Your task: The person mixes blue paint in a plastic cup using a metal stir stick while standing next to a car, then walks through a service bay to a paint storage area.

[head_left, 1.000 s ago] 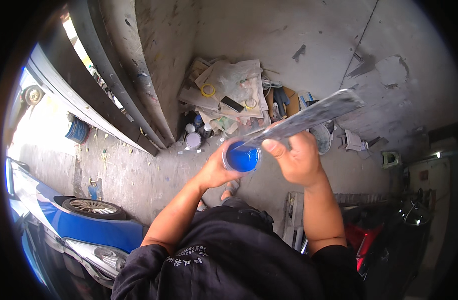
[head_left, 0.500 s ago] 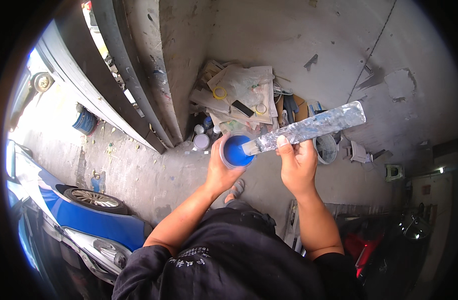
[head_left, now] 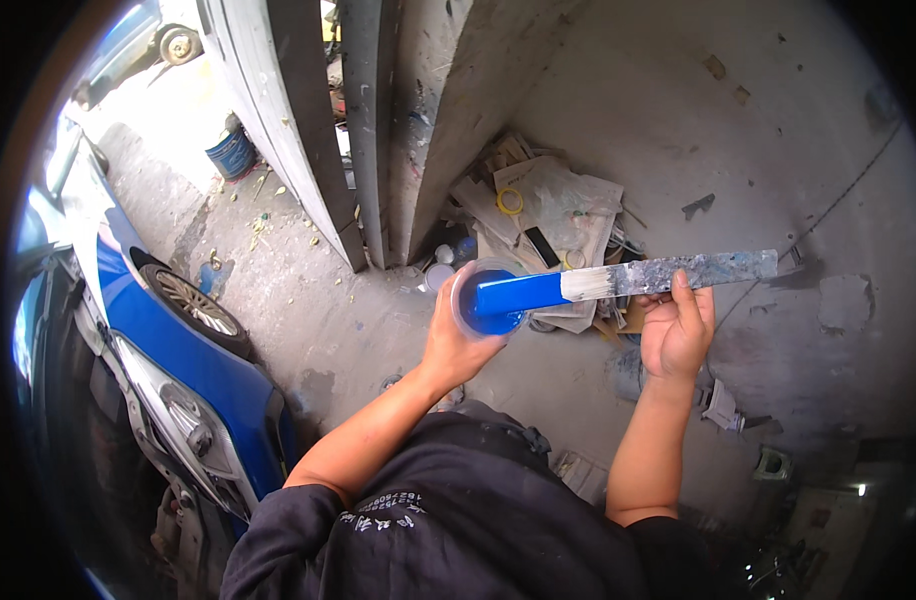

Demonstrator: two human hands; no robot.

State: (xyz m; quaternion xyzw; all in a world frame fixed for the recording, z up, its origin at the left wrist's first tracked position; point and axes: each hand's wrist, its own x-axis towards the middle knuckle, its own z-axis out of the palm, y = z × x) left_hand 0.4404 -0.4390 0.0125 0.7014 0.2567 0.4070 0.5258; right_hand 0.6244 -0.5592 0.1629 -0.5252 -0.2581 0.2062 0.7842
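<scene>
My left hand (head_left: 452, 332) is closed around a clear plastic cup (head_left: 462, 318) that holds bright blue paint (head_left: 490, 322). A long flat stirring stick (head_left: 668, 272), crusted with old grey and white paint, lies level across the cup's mouth. Its left end is coated in wet blue and rests over or in the cup; whether it touches the rim I cannot tell. My right hand (head_left: 675, 335) pinches the stick toward its dry right end, thumb on the near face.
A heap of papers and plastic sheeting (head_left: 568, 195) lies by the wall, with a dark phone (head_left: 543, 247) and a yellow tape roll (head_left: 509, 201) on it. To the left stand a blue car (head_left: 193, 345) and a blue bucket (head_left: 232, 155). Grey posts (head_left: 365, 130) rise behind.
My right hand has drawn the stick up and rightward, baring its blue-coated end. My left hand keeps the cup. The whole view has turned, shifting the surroundings.
</scene>
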